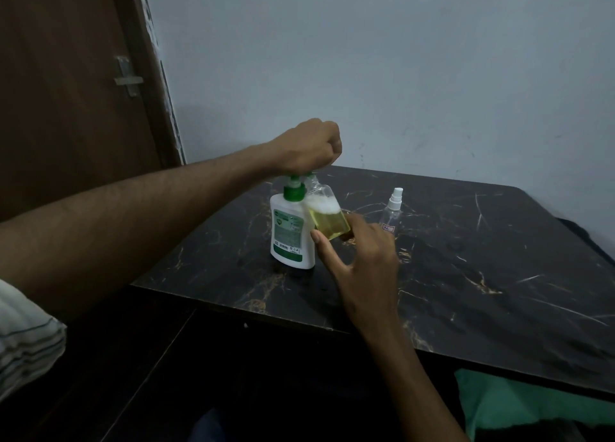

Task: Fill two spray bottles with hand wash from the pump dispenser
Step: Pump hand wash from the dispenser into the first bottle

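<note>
Left hand (307, 147) fisted, pressing the pump dispenser (293, 230); my right hand (361, 252) grips the open bottle (327, 217), tilted so its mouth catches the nozzle. Capped spray bottle (392, 210) waits past my right.

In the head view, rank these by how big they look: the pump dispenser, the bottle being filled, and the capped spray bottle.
1. Pump dispenser, largest.
2. Bottle being filled, tilted at the spout, partly hidden by the right hand.
3. Capped spray bottle, smallest, though it stands farther back, so its rank is unsure.
</note>
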### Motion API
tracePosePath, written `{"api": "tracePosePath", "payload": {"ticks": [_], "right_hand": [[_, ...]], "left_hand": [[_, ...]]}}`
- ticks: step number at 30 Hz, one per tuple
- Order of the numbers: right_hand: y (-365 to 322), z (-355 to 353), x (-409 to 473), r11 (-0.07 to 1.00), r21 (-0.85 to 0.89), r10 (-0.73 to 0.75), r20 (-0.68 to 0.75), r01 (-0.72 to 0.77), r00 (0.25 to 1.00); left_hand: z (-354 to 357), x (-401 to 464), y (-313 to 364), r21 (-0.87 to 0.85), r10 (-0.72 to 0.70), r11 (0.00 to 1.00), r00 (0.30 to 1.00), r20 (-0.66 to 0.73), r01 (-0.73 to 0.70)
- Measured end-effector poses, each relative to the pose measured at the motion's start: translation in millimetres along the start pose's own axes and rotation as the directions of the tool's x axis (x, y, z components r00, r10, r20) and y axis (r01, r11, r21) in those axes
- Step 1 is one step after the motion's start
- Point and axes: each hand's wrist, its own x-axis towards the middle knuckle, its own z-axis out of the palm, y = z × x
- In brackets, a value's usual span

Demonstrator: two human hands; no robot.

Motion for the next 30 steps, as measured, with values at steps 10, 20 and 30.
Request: {"api": "tracePosePath", "payload": {"ticks": [10, 20, 30], "right_hand": [[-0.6, -0.4, 0.9, 1.000, 0.010, -0.002, -0.008, 0.002, 1.000], [0.1, 0.1, -0.1, 1.000, 0.005, 0.002, 0.008, -0.002, 1.000], [0.1, -0.2, -0.3, 1.000, 0.002, -0.006, 0.006, 0.006, 1.000]], "left_hand": [[-2.4, -3.3, 3.6, 0.025, -0.003, 1.000, 1.000, -0.008, 0.003], [1.8, 0.4, -4.9, 0.015, -0.002, 1.000, 1.000, -0.009, 0.002], [4.5, -2.5, -1.6, 0.063, 0.054, 0.996, 0.998, 0.022, -0.055]]}}
